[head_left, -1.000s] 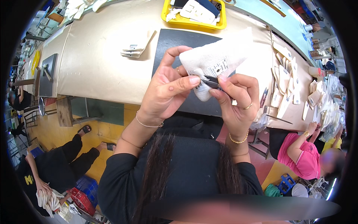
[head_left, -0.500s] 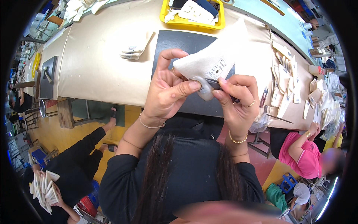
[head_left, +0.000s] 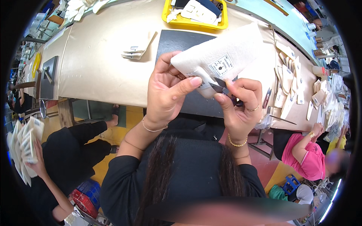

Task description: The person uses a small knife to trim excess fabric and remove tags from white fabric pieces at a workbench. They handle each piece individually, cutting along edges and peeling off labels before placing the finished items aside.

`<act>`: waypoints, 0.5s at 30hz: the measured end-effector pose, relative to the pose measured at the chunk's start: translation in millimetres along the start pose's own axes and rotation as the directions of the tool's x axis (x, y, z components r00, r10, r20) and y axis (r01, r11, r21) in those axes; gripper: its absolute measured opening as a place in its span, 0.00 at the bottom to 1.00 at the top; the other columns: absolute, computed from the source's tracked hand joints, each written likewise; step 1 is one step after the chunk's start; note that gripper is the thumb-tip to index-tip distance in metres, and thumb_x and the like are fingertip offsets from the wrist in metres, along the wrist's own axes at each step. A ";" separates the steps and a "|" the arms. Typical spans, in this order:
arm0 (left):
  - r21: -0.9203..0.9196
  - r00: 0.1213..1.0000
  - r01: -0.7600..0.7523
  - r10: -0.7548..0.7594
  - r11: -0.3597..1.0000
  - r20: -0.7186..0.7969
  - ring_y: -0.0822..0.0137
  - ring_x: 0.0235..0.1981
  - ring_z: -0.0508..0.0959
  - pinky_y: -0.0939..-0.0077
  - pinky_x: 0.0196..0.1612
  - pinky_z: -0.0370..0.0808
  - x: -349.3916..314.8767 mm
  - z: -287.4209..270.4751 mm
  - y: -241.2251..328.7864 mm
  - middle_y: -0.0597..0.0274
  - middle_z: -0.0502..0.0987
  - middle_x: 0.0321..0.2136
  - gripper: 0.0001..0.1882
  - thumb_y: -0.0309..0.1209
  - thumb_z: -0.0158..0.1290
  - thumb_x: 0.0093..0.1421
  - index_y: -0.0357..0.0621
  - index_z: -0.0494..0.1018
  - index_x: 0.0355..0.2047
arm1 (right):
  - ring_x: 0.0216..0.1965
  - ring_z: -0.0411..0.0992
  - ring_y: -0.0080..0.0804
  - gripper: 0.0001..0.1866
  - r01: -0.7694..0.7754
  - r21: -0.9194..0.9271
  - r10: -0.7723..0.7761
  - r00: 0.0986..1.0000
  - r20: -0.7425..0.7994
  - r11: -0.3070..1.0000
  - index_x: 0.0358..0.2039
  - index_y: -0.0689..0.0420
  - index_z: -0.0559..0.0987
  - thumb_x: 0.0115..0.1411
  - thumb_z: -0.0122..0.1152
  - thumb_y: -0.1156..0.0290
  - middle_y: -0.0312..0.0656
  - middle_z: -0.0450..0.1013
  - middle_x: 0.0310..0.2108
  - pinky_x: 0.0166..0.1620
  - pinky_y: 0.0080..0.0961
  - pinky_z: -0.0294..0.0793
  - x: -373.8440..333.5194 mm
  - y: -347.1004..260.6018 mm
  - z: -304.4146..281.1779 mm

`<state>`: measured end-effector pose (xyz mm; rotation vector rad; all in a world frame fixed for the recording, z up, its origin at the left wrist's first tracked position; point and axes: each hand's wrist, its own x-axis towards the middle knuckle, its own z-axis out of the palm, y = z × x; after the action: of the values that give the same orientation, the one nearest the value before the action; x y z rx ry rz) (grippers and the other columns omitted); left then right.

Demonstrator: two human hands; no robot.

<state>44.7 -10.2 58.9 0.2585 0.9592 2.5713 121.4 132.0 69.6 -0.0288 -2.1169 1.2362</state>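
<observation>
In front of my chest, above the dark mat [head_left: 177,41], I hold a white cloth piece [head_left: 239,47] with a printed square label. My left hand [head_left: 162,90] pinches its folded lower left part, with the thumb in front and the fingers behind. In my right hand [head_left: 243,98] is a pair of small dark thread snips [head_left: 217,87], held between thumb and fingers. The blades are parted and lie against the cloth just below the label, close to my left thumb. My right fingers partly hide the handle of the snips.
A yellow basket [head_left: 164,18] with cloth pieces stands at the far side. A small stack of white pieces [head_left: 135,51] lies left of the mat. To the right are piled white pieces [head_left: 288,83] and other snips [head_left: 267,98]. A person at left carries white pieces [head_left: 28,145].
The cloth has turned so its label faces me more fully, and the snips' blades now show parted. At left, the person with the white pieces has moved farther left.
</observation>
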 end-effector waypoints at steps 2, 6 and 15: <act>0.007 1.000 -0.003 0.003 1.000 0.006 0.67 0.47 0.74 0.72 0.49 0.75 -2.5 0.4 -1.0 0.52 0.73 0.45 0.28 0.14 0.56 0.53 0.41 0.60 0.52 | 0.30 0.68 0.24 0.16 0.023 -0.003 -0.023 1.000 -0.008 1.000 0.36 0.58 0.81 0.44 0.73 0.76 0.38 0.69 0.32 0.29 0.18 0.70 0.6 -1.3 3.9; -0.018 0.997 0.022 -0.020 1.000 0.078 0.66 0.48 0.74 0.72 0.49 0.74 -3.7 0.5 0.6 0.50 0.72 0.46 0.29 0.14 0.55 0.54 0.42 0.57 0.53 | 0.29 0.68 0.23 0.16 0.070 -0.013 -0.070 0.998 -0.011 0.997 0.37 0.57 0.81 0.44 0.73 0.76 0.38 0.69 0.32 0.29 0.17 0.70 4.6 0.6 7.2; 0.190 0.963 -0.229 0.193 0.955 0.188 0.68 0.48 0.72 0.75 0.50 0.72 -6.6 3.1 -6.7 0.56 0.69 0.46 0.29 0.15 0.51 0.58 0.43 0.58 0.58 | 0.30 0.67 0.21 0.14 0.046 0.029 -0.046 0.999 -0.003 0.999 0.36 0.59 0.80 0.47 0.71 0.78 0.37 0.68 0.34 0.30 0.16 0.67 2.5 2.7 11.0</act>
<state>53.5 -6.4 56.5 0.6599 1.1967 2.5831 112.5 126.0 65.3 0.0310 -2.0856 1.2386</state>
